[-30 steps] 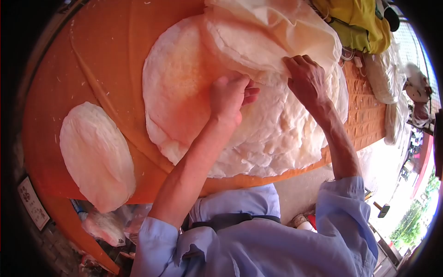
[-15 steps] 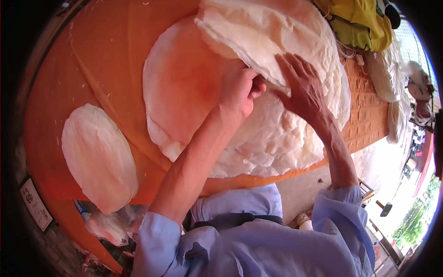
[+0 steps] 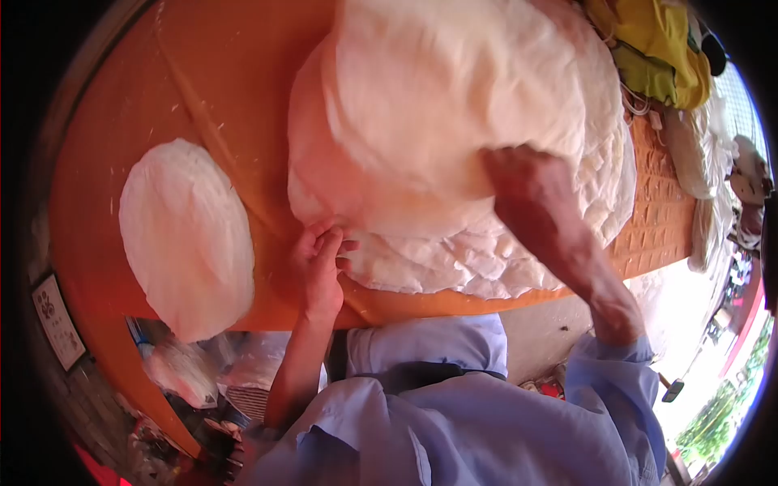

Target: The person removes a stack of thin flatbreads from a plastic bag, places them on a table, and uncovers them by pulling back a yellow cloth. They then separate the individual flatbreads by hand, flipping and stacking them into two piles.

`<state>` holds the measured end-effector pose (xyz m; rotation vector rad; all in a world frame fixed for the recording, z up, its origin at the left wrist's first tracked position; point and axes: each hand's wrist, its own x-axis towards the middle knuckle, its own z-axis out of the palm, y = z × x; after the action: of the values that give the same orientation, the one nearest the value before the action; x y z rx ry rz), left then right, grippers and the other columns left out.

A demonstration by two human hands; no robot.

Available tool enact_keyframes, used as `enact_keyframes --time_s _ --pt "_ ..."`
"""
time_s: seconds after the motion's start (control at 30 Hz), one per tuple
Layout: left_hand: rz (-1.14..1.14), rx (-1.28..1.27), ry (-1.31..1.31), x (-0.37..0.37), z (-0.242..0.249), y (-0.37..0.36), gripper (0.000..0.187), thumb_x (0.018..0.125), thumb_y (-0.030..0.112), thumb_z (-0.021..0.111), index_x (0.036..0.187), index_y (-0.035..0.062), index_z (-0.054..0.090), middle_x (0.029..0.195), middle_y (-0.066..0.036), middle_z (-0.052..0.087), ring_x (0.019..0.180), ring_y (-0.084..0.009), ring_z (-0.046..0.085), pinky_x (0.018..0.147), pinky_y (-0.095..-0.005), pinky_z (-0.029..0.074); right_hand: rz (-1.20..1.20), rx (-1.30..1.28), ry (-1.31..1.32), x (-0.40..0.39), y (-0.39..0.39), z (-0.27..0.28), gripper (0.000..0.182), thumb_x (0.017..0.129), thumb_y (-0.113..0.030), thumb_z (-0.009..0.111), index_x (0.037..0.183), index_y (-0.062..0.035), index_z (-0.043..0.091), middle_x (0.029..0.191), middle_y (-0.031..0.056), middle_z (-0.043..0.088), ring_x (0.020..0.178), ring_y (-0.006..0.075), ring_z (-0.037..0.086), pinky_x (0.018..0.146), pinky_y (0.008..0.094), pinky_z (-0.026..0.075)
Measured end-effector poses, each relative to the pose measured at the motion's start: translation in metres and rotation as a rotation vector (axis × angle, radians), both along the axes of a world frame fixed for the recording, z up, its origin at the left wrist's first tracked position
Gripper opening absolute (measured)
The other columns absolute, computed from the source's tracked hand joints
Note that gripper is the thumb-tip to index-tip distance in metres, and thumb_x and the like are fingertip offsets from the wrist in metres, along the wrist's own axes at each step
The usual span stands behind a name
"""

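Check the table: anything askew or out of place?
Two minor oddities: the orange cover has a long raised crease rather than lying flat, and the oval white piece seems to overhang the cover's near edge.

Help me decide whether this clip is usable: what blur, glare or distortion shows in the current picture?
Head view: right grip motion-blurred, its fingers hard to separate; head view: part of the background at right blown out nearly white; head view: wide-angle distortion bows the orange table, with black corners.
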<state>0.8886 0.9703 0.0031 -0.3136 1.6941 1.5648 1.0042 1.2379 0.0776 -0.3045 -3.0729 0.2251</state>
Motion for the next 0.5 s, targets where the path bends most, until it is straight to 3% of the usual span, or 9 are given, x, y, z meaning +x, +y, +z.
enact_keyframes --time_s 0.1,0.23,0.33,0.43,0.5 --pt "0.063 0.075 -0.12 0.004 0.004 0.004 0.028 0.092 0.016 0.06 0.117 0.0037 0.055 0.096 -0.005 0.065 0.079 -0.0163 0.066 0.055 -0.021 0.045 0.021 -0.022 -0.08 0.0 -0.018 -0.028 0.011 0.065 -0.003 0.062 0.072 -0.0033 0.054 0.07 0.0122 0.06 0.071 0.0289 0.061 0.058 0.0402 0.049" --pt "0.103 0.271 -0.232 0.001 -0.013 0.002 0.025 0.09 0.013 0.061 0.112 0.0032 0.052 0.094 -0.007 0.065 0.075 -0.0169 0.067 0.053 -0.0228 0.045 -0.014 -0.02 -0.012 -0.008 -0.036 0.021 0.011 0.064 -0.001 0.061 0.071 -0.0026 0.052 0.069 0.0121 0.059 0.069 0.0294 0.061 0.056 0.039 0.049" --pt "0.122 0.259 -0.136 0.007 -0.008 0.001 0.022 0.091 0.012 0.06 0.11 0.0039 0.053 0.09 -0.007 0.065 0.073 -0.0169 0.067 0.053 -0.0232 0.045 0.02 -0.137 0.006 -0.005 -0.06 -0.009 0.011 0.063 -0.001 0.06 0.07 -0.0019 0.053 0.066 0.0127 0.058 0.067 0.0308 0.06 0.056 0.0401 0.048" --pt "0.163 0.338 -0.29 0.005 -0.003 0.004 0.019 0.089 0.01 0.061 0.106 0.0046 0.054 0.087 -0.008 0.065 0.072 -0.0176 0.067 0.054 -0.0241 0.048 0.014 -0.081 -0.053 -0.011 -0.066 -0.018 0.01 0.063 -0.001 0.061 0.07 -0.0021 0.054 0.067 0.0132 0.058 0.067 0.0314 0.061 0.057 0.0406 0.049" --pt "0.078 0.517 -0.324 0.003 -0.026 -0.003 0.019 0.092 0.014 0.058 0.108 0.0057 0.055 0.091 -0.009 0.067 0.076 -0.0199 0.067 0.061 -0.0264 0.051 -0.011 -0.098 -0.035 -0.021 -0.071 -0.018 0.008 0.064 -0.002 0.061 0.07 -0.0023 0.055 0.068 0.0144 0.059 0.068 0.0323 0.061 0.057 0.041 0.049"
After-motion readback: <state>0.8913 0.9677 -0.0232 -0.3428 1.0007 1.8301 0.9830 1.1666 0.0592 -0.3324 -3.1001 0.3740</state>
